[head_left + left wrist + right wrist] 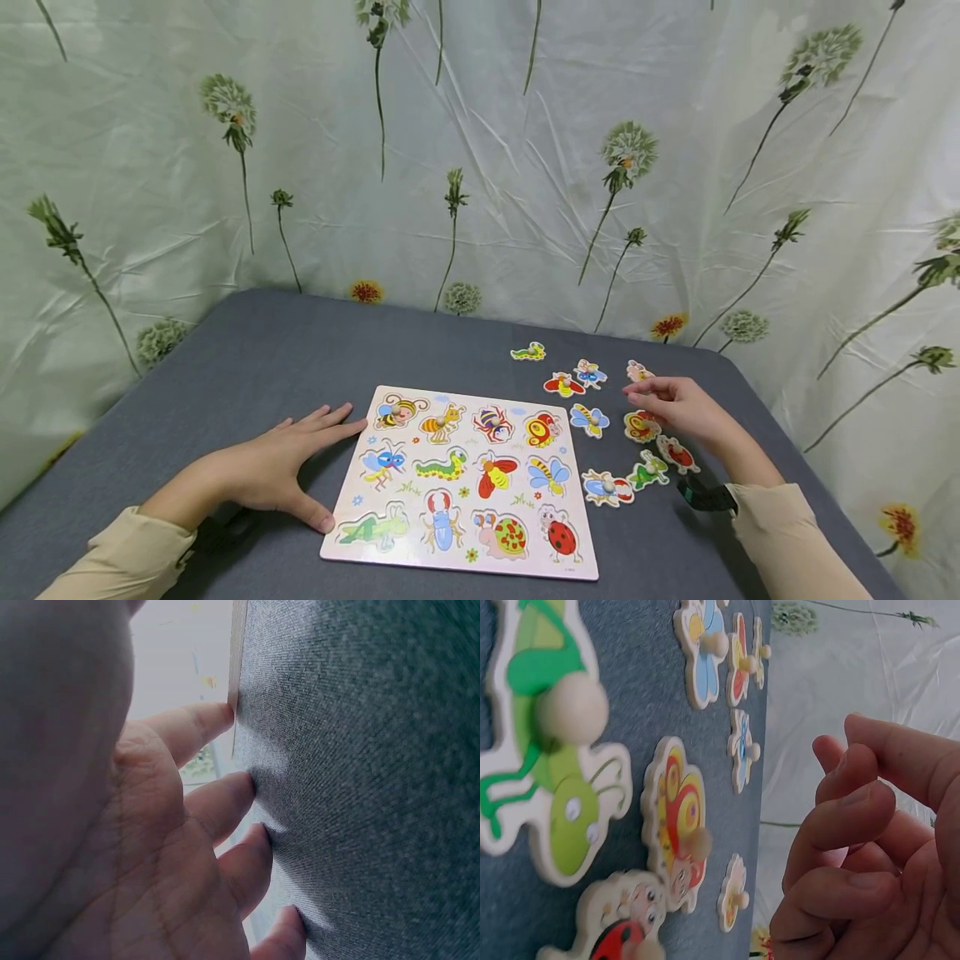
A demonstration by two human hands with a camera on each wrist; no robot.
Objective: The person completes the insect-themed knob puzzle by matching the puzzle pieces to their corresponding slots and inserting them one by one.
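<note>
My left hand (273, 462) lies with spread, straight fingers at the left side of a wooden insect peg puzzle board (459, 567). Its thumb and index fingertip touch the board's edge, and in the left wrist view other fingertips rest on the cloth. My right hand (678, 408) hovers over loose knobbed pieces, fingers loosely bent, nothing visible between them. Below it lie a butterfly piece (676, 817), a ladybug piece (677, 454) and a grasshopper piece (648, 471). A snail piece (637, 371), partly hidden, lies just beyond the fingers. Knobbed bee (397, 412), ant-like and spider (492, 424) pieces sit in the board's top row.
Several more pieces lie right of and behind the board: a beetle (606, 488), a dragonfly (589, 420), a red winged insect (564, 384), a blue fly (590, 373) and a caterpillar (528, 352). Dark grey cloth (300, 358) covers the table. A flowered curtain (510, 208) hangs behind.
</note>
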